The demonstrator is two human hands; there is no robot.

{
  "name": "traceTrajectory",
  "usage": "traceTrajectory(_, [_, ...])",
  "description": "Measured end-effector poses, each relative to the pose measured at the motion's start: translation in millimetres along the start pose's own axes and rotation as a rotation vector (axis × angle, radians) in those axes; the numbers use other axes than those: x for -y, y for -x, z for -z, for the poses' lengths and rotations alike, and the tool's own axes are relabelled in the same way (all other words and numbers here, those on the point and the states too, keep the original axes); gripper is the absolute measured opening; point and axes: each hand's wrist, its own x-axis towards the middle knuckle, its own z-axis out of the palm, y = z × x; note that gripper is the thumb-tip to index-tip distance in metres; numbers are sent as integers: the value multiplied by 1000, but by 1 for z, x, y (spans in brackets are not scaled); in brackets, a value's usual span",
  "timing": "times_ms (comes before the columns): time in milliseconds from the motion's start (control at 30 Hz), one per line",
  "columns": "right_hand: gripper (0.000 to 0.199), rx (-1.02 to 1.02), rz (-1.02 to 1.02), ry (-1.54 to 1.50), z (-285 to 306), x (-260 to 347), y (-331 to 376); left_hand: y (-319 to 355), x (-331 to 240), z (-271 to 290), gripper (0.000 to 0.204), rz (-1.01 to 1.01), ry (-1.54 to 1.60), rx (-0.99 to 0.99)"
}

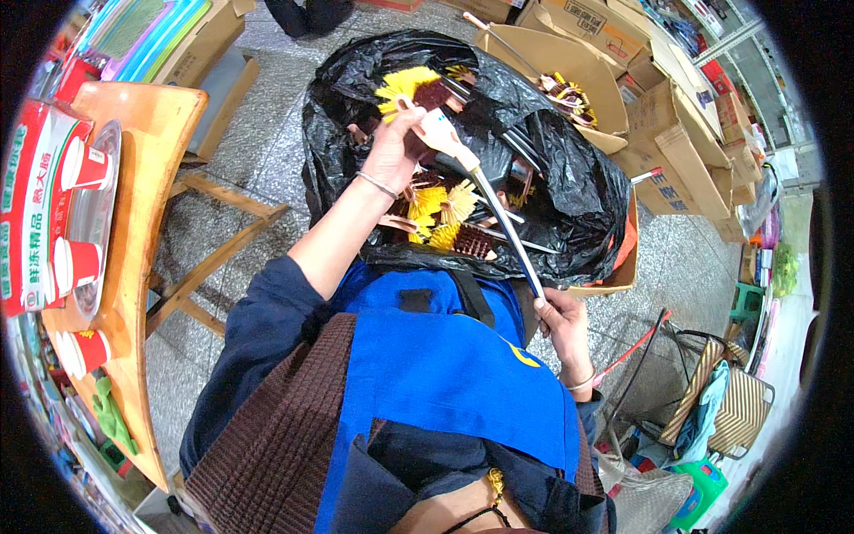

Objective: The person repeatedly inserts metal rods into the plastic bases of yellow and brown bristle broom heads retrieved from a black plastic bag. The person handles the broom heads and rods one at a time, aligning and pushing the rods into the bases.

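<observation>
A long-handled brush [503,214] slants in front of me, its silver tube running down to the right from a pale plastic head with yellow and dark brown bristles. My left hand [396,147] is closed round the head at the upper end. My right hand [563,325] grips the lower end of the tube. Beneath the brush, a large black plastic bag [578,169] gapes, lining a cardboard box. Inside it lie several more brush heads [445,209] with yellow and brown bristles, and some dark tubes [520,147].
To the left stands a wooden table [147,205] with red and white paper cups [87,165] on a clear tray. Cardboard boxes [667,147] are piled at the far right; one open box [498,40] holds more brushes. A striped bag [729,400] rests at the near right.
</observation>
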Motion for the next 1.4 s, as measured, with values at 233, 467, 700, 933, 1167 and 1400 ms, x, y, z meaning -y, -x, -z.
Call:
traceTrajectory(233, [17, -105, -51, 145, 17, -17, 16, -28, 66, 4, 25, 295, 19, -64])
traceTrajectory(467, [17, -232, -4, 263, 0, -41, 5, -36, 80, 6, 26, 391, -335, -65])
traceTrajectory(700, [19, -250, 109, 333, -6, -44, 1, -5, 69, -12, 27, 247, -450, -250])
traceTrajectory(933, [20, -266, 130, 454, -19, -35, -1, 35, 76, -16, 16, 476, -251, -144])
traceTrajectory(1167, [21, -257, 150, 565, -24, -28, -3, -9, 93, -12, 24, 547, -112, -245])
traceTrajectory(1400, [26, -384, 348, 549, -27, -24, -4, -10, 98, -3, 24, 481, -100, -102])
